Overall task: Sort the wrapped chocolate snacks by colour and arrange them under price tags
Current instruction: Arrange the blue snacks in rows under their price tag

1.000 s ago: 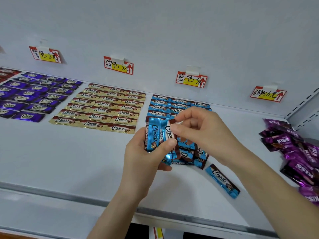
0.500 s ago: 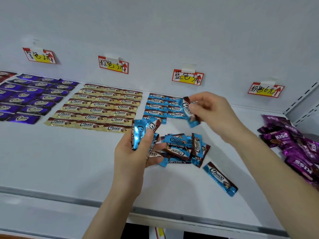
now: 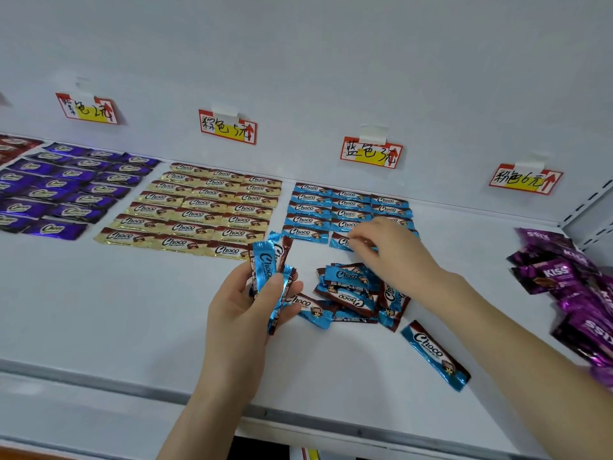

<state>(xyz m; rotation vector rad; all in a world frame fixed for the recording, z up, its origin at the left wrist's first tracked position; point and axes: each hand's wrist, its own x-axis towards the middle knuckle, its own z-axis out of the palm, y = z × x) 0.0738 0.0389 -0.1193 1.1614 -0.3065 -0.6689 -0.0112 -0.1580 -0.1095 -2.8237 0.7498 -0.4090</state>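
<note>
My left hand (image 3: 247,303) holds a small stack of blue Choco bars (image 3: 267,265) upright above the white shelf (image 3: 99,310). My right hand (image 3: 389,249) presses a blue bar (image 3: 340,242) flat at the front of the blue rows (image 3: 331,207), under the blue price tag (image 3: 371,152). A loose heap of blue bars (image 3: 351,295) lies between my hands. One single blue bar (image 3: 434,355) lies apart, nearer the shelf's front edge.
Gold bars (image 3: 199,210) sit in rows under the second tag (image 3: 228,127); purple bars (image 3: 66,189) under the left tag (image 3: 87,107). A pile of magenta Kiss packs (image 3: 570,287) lies at right, near the fourth tag (image 3: 525,179). Red bars (image 3: 13,146) show at far left.
My right hand took a blue bar from the stack in my left hand, carried it back to the blue rows and lowered it onto the shelf. My left hand dropped slightly.
</note>
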